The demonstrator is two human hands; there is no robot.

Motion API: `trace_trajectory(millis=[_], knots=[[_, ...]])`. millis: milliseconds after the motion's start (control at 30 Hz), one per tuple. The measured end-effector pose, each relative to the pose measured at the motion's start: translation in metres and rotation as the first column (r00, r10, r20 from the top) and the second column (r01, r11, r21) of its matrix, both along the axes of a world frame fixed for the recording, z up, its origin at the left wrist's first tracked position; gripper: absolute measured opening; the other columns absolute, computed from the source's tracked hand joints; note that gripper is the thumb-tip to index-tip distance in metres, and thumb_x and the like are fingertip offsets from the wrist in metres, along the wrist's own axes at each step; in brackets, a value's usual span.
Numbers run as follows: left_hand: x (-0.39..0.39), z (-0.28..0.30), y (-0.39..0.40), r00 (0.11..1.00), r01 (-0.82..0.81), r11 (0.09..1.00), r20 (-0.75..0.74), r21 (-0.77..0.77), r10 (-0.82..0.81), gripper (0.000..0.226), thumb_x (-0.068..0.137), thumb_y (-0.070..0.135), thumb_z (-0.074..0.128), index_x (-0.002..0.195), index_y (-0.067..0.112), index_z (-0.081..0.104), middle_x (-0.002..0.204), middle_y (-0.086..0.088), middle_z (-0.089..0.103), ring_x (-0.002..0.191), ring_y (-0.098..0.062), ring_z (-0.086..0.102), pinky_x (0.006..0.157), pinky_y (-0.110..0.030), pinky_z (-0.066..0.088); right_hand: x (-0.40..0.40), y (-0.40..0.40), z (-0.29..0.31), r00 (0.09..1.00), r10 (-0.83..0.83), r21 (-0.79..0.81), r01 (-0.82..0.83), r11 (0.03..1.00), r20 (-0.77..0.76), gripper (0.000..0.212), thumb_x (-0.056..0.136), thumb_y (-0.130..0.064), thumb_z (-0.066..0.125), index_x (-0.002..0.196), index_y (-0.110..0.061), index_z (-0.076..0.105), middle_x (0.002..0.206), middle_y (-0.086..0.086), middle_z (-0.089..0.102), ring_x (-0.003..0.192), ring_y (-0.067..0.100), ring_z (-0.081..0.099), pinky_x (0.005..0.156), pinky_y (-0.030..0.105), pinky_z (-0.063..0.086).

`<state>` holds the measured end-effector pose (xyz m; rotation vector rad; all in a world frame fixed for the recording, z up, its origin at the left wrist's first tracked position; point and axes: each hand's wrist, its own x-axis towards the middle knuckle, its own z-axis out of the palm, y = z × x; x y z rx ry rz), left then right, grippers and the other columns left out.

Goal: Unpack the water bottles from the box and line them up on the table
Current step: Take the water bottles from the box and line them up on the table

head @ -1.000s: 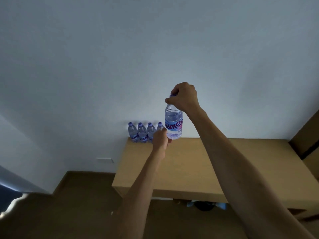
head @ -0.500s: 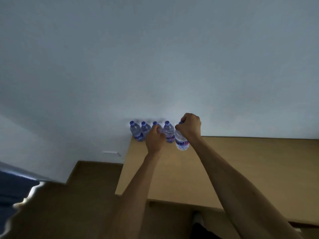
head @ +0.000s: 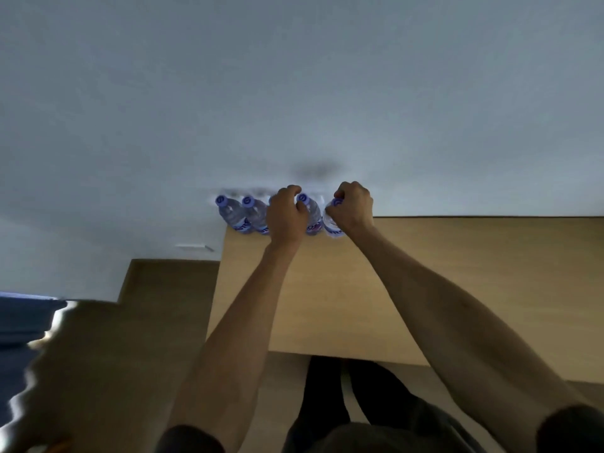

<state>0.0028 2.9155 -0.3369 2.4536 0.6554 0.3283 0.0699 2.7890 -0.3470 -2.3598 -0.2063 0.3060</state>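
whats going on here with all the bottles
A person is lining up water bottles along the back edge of a wooden table, against the wall. The right hand grips the newest bottle by its cap at the right end of the row. The left hand is curled round a bottle in the row, mostly hiding it. Two more bottles stand to its left.
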Motion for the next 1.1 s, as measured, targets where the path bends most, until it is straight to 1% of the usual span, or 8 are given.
trace_trajectory(millis=[100, 333, 633, 700, 767, 833, 933, 1100], knots=[[0.005, -0.01, 0.009, 0.997, 0.078, 0.994, -0.035, 0.072, -0.075, 0.03, 0.085, 0.002, 0.057, 0.114, 0.004, 0.066, 0.114, -0.013, 0.068, 0.106, -0.03, 0.062, 0.086, -0.042, 0.049, 0.005, 0.005, -0.015, 1.0, -0.007, -0.025, 0.007, 1.0, -0.01, 0.014, 0.072, -0.005, 0.064, 0.086, -0.009, 0.064, 0.093, 0.008, 0.062, 0.079, 0.027, 0.059, 0.062, 0.025, 0.034], [0.017, -0.022, 0.043, 0.996, 0.088, 0.996, -0.025, 0.035, -0.087, 0.037, 0.082, -0.009, 0.051, 0.114, 0.001, 0.066, 0.114, -0.015, 0.068, 0.109, -0.033, 0.06, 0.09, -0.04, 0.048, 0.026, 0.034, -0.031, 1.0, -0.022, -0.093, 0.02, 0.995, -0.016, 0.017, 0.072, 0.0, 0.064, 0.088, -0.008, 0.064, 0.101, 0.01, 0.063, 0.084, 0.031, 0.062, 0.066, 0.025, 0.036], [0.025, -0.031, 0.066, 0.986, 0.155, 0.988, -0.056, -0.007, -0.155, 0.038, 0.084, -0.005, 0.052, 0.119, 0.004, 0.065, 0.119, -0.012, 0.067, 0.112, -0.03, 0.06, 0.093, -0.038, 0.047, 0.027, 0.051, -0.035, 0.997, -0.07, -0.173, 0.063, 0.983, -0.036, 0.019, 0.075, 0.003, 0.055, 0.09, -0.006, 0.062, 0.105, 0.016, 0.061, 0.09, 0.039, 0.06, 0.07, 0.031, 0.041], [0.028, -0.032, 0.067, 0.981, 0.178, 0.984, -0.082, -0.015, -0.178, 0.038, 0.085, -0.003, 0.053, 0.12, 0.005, 0.065, 0.121, -0.011, 0.066, 0.114, -0.029, 0.059, 0.095, -0.039, 0.048, 0.026, 0.052, -0.032, 0.995, -0.077, -0.209, 0.063, 0.976, -0.062, 0.009, 0.075, 0.001, 0.056, 0.079, -0.007, 0.058, 0.105, 0.016, 0.061, 0.091, 0.039, 0.06, 0.069, 0.031, 0.042], [0.03, -0.032, 0.067, 0.976, 0.194, 0.981, -0.095, -0.028, -0.196, 0.038, 0.085, -0.001, 0.054, 0.12, 0.006, 0.065, 0.122, -0.01, 0.066, 0.115, -0.029, 0.059, 0.095, -0.04, 0.047, 0.026, 0.054, -0.027, 0.992, -0.076, -0.251, 0.05, 0.967, -0.097, 0.016, 0.075, -0.004, 0.059, 0.068, -0.012, 0.047, 0.101, 0.018, 0.061, 0.09, 0.039, 0.061, 0.066, 0.029, 0.038], [0.032, -0.033, 0.067, 0.973, 0.21, 0.977, -0.092, -0.044, -0.214, 0.038, 0.083, -0.001, 0.055, 0.119, 0.006, 0.066, 0.121, -0.01, 0.066, 0.115, -0.029, 0.059, 0.095, -0.037, 0.044, 0.027, 0.055, -0.023, 0.987, -0.101, -0.268, 0.065, 0.961, -0.125, 0.011, 0.075, -0.015, 0.065, 0.078, -0.01, 0.055, 0.1, 0.016, 0.063, 0.092, 0.038, 0.062, 0.067, 0.03, 0.041], [0.035, -0.032, 0.065, 0.966, 0.244, 0.966, -0.069, -0.079, -0.25, 0.035, 0.082, 0.001, 0.056, 0.116, 0.006, 0.067, 0.119, -0.011, 0.067, 0.112, -0.029, 0.06, 0.092, -0.034, 0.043, 0.028, 0.056, -0.017, 0.983, -0.154, -0.271, 0.121, 0.955, -0.105, 0.024, 0.075, -0.028, 0.07, 0.091, -0.011, 0.064, 0.1, 0.011, 0.067, 0.093, 0.035, 0.064, 0.067, 0.029, 0.042], [0.041, -0.023, 0.056, 0.948, 0.314, 0.945, -0.029, -0.09, -0.318, 0.034, 0.086, 0.002, 0.054, 0.118, 0.008, 0.066, 0.123, -0.006, 0.066, 0.113, -0.024, 0.061, 0.094, -0.031, 0.043, 0.026, 0.05, -0.007, 0.968, -0.247, -0.229, 0.23, 0.946, -0.049, 0.024, 0.078, -0.018, 0.065, 0.099, -0.008, 0.068, 0.103, 0.011, 0.068, 0.093, 0.034, 0.063, 0.074, 0.034, 0.05]])
